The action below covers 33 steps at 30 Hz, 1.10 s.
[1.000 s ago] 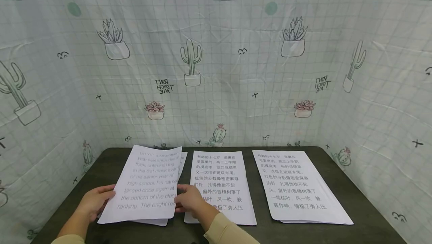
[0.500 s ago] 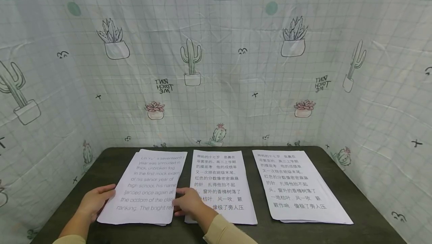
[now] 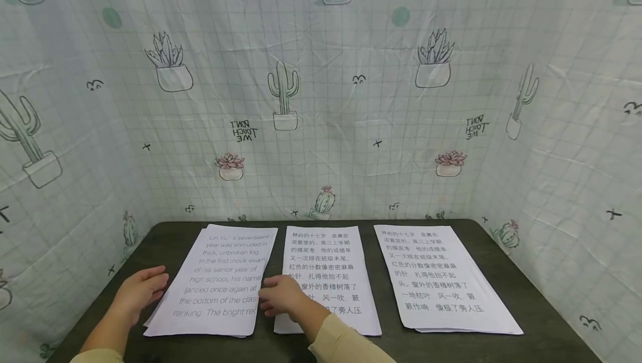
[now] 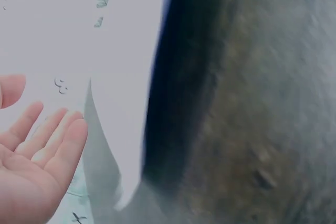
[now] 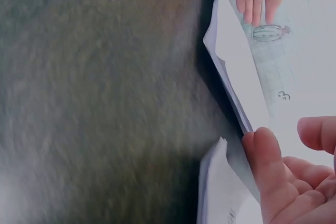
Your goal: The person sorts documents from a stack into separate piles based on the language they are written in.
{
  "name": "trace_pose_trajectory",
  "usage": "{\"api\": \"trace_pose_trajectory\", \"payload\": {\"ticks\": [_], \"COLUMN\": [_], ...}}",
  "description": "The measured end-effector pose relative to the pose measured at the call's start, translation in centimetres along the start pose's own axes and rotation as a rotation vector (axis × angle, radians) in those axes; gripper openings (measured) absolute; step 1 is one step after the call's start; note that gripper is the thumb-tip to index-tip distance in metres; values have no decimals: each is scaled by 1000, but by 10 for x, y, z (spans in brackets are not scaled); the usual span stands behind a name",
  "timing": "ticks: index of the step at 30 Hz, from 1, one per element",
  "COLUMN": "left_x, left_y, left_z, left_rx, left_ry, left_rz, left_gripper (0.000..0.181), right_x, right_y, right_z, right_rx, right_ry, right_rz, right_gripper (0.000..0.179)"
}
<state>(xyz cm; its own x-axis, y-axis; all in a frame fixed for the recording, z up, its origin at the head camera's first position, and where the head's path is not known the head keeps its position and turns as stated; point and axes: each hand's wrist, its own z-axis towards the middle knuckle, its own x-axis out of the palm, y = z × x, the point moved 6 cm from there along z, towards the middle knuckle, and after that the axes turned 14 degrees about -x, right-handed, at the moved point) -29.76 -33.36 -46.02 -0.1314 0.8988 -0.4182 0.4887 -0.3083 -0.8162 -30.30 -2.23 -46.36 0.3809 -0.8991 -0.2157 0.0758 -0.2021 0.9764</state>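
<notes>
A stack of white paper sheets (image 3: 215, 279) with English print lies at the left of the table, a lower sheet peeking out at its left edge. Just left of it is my left hand (image 3: 137, 294), fingers extended and apart from the paper. In the left wrist view that hand (image 4: 44, 161) holds nothing, palm showing, next to the pale sheets (image 4: 128, 51). My right hand (image 3: 285, 296) hovers at the stack's right edge, over part of the middle stack (image 3: 326, 268). In the right wrist view, the right hand (image 5: 294, 187) has loosely bent fingers near the stack's edge (image 5: 239, 72), thumb apart.
The middle stack and a right stack (image 3: 441, 279) carry Chinese print; the right one has a lower sheet showing at its front. All lie on a dark table (image 3: 506, 274). A cactus-print cloth (image 3: 321, 101) surrounds the back and sides.
The top English sheets, tilted up a second ago, now lie flat and aligned over the stack. Both hands have let go of its edges, the left drawing slightly away to the left.
</notes>
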Motion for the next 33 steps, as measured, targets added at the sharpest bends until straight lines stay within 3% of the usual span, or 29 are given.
{"api": "trace_pose_trajectory", "payload": {"ticks": [7,16,33], "left_x": [11,37,116], "left_y": [-15,-24,-54], "left_z": [-7,-10,-22], "left_rx": [15,10,98], "left_ry": [34,57,167], "left_rz": [-43,-85,-86], "left_gripper": [65,63,54], "right_x": [-15,-37,-101], "right_y": [-4,-3,-22], "right_z": [0,-5,-15], "right_rx": [-1,10,23], "right_ry": [3,-45,-128], "right_rz": [-22,-35,-119], "right_gripper": [47,50,55]}}
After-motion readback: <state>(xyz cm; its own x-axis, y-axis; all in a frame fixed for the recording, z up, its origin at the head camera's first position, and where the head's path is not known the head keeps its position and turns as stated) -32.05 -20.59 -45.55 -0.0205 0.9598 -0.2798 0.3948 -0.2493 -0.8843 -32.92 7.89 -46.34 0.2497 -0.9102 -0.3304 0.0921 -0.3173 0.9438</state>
